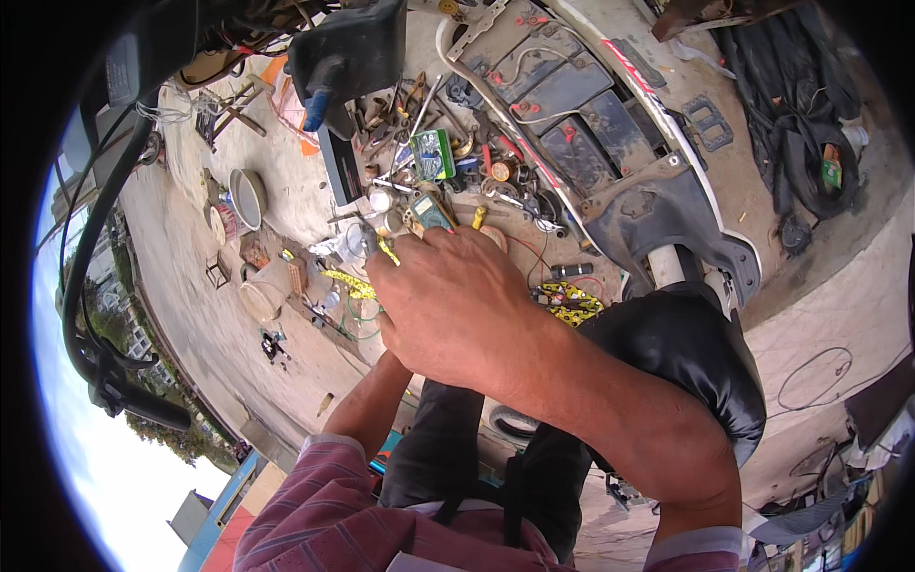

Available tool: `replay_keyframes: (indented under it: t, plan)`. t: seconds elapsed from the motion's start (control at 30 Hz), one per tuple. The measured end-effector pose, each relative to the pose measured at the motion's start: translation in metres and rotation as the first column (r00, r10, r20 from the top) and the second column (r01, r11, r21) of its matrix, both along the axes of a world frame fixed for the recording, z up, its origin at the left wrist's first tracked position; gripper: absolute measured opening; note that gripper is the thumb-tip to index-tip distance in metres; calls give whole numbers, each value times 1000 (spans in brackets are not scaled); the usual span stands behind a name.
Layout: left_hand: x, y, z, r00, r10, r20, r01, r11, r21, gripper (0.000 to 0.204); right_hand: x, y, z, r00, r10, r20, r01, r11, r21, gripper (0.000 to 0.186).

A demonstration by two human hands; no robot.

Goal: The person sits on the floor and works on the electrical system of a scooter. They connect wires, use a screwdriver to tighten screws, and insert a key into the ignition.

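- Strip [388, 252] of speckled yellow stuck out just beside the fingers of the right hand [448, 300], mid-view
- Right grip was curled, its back to the camera; I could not tell whether it was clamped on the strip
- Left forearm [367, 410] rose from below, its hand hidden behind the right one, so I could not tell that grip's state
- Teal multimeter [434, 212] lay beyond the knuckles, near a green box [434, 155] and scattered tools
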State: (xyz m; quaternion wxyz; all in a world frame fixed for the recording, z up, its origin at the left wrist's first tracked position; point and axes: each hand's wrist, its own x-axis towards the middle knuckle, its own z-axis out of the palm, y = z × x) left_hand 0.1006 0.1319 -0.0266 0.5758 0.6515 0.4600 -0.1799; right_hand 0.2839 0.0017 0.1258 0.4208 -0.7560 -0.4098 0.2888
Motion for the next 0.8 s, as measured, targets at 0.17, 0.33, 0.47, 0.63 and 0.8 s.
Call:
replay_keyframes:
  t: [0.17,0.33,0.47,0.63,0.8]
  plan:
    - [103,-1,-98,999,18,51,-13,995,-103,34,2,-2,2,998,-37,50,36,999,19,23]
    - [173,5,-165,995,76,70,-69,992,-106,30,2,-3,-1,1000,-10,2,9,999,38,30]
    - [200,1,-188,997,73,-2,-73,996,42,29,-3,-2,-4,996,-58,62,54,997,59,25]
    - [207,8,-203,998,-53,14,47,961,272,25,-5,-1,-4,995,-77,58,74,996,53,23]
    - [215,17,-215,990,-142,8,131,931,340,24,-3,-1,-4,998,-64,25,63,996,65,23]
